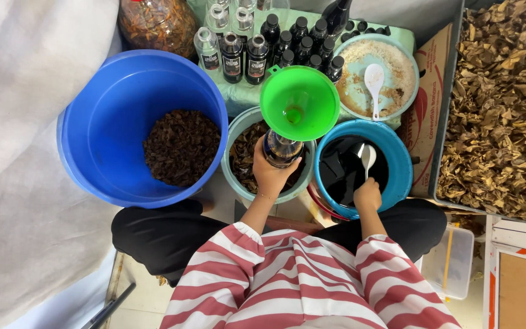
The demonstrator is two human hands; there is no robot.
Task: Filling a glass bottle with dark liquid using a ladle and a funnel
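Note:
My left hand (270, 173) grips a clear bottle (280, 149) partly filled with dark liquid, held over a teal bowl (238, 125) of brown dried bits. A bright green funnel (299, 102) sits in the bottle's mouth. My right hand (368, 195) holds a white spoon (368, 158) dipped into a blue bowl (397, 155) of black liquid.
A big blue bucket (111, 97) with dark dried pieces stands at the left. Behind are several capped dark and clear bottles (257, 42), a pale bowl (409, 67) of crumbly powder with a white spoon (374, 82), and a grey crate of dried leaves (506, 109) at the right.

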